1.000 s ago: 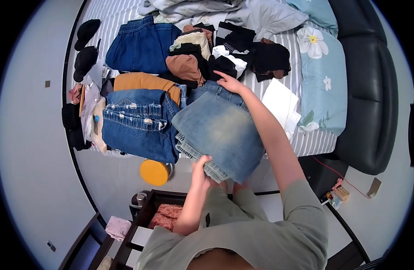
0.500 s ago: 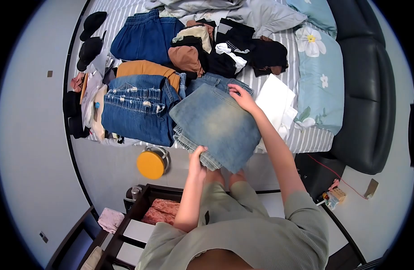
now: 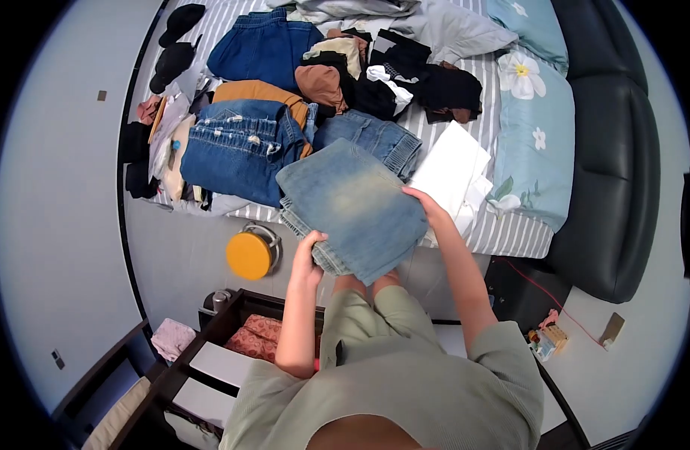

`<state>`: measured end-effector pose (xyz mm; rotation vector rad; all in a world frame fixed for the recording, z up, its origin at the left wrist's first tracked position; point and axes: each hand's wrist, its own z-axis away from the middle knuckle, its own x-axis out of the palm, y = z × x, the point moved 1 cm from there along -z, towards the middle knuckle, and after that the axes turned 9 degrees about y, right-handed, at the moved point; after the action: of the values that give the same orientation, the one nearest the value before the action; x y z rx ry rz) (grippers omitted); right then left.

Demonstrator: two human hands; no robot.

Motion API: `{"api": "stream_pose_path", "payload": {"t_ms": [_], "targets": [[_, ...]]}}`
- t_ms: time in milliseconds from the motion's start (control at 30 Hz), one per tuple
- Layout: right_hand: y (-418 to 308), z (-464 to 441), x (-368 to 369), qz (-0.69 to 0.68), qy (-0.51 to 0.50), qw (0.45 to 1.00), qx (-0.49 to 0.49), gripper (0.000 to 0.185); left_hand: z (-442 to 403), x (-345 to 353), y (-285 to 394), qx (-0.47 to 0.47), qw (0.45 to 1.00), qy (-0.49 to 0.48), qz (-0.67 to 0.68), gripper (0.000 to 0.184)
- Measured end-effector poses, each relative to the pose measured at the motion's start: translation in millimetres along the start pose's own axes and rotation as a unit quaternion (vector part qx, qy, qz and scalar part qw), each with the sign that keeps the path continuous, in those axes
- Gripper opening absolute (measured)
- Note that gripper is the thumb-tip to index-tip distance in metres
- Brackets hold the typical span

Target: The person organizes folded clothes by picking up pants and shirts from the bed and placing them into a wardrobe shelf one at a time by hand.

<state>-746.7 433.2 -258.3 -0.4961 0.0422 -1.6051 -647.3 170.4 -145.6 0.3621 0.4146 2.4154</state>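
Both hands hold a folded pair of faded light-blue jeans (image 3: pixel 352 202) at the near edge of the bed. My left hand (image 3: pixel 309 255) is closed on the lower left corner, its thumb on top and its fingers hidden beneath. At the right edge, my right hand (image 3: pixel 429 210) grips with the thumb over the denim; its other fingers are partly hidden. Just beyond lies another pair of blue jeans (image 3: pixel 371 133) with a gathered waistband. To the left are distressed dark-blue jeans (image 3: pixel 236 154), and to the right is folded white clothing (image 3: pixel 451 166).
Tan trousers (image 3: pixel 258 91), dark-blue denim trousers (image 3: pixel 264 46) and a mixed pile of dark clothes (image 3: pixel 390 75) lie on the striped bed. Black caps (image 3: pixel 172 64) line its left side. A yellow stool (image 3: pixel 249 255) stands on the floor, near an open drawer (image 3: pixel 243 304).
My right hand has slid from the top of the folded jeans to their right edge and now grips there. More of the jeans behind shows. The camera view has shifted slightly.
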Motion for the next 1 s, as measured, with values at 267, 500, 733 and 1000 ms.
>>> {"api": "stream_pose_path", "payload": {"t_ms": [267, 500, 733, 1000], "targets": [[0, 61, 5, 0.012, -0.117, 0.993, -0.001, 0.052, 37, -34, 27, 0.077, 0.989, 0.008, -0.129, 0.034], [-37, 140, 43, 0.173, -0.124, 0.963, -0.168, 0.077, 86, -53, 21, 0.161, 0.984, 0.002, -0.079, 0.058], [-52, 177, 87, 0.250, -0.175, 0.894, -0.329, 0.092, 143, -65, 24, 0.309, 0.949, -0.031, -0.061, 0.077], [-46, 208, 172, 0.404, -0.273, 0.793, -0.365, 0.103, 195, -122, 17, 0.445, 0.888, 0.102, -0.055, 0.076]]}}
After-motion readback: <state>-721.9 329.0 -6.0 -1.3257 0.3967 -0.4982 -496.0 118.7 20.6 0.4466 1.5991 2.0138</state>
